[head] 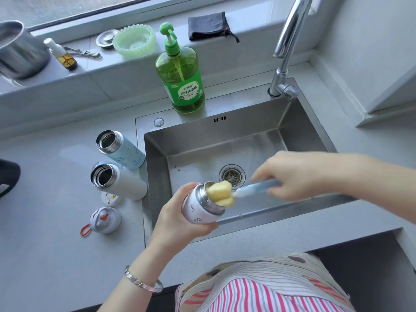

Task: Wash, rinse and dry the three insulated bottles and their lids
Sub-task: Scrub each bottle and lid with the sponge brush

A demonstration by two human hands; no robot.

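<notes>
Big green soap bottle [180, 79] w/ pump stands on the sink [144, 122] rim at 12 o'clock. Shiny tap [286, 55] at 1. On the window sill [126, 61]: dark cloth [208, 25] at 12, pale green dish [134, 40] at 11 w/ round metal plug [107, 38] just beside it, small spray bottle [64, 56] & metal pot [18, 50] at 10.
</notes>
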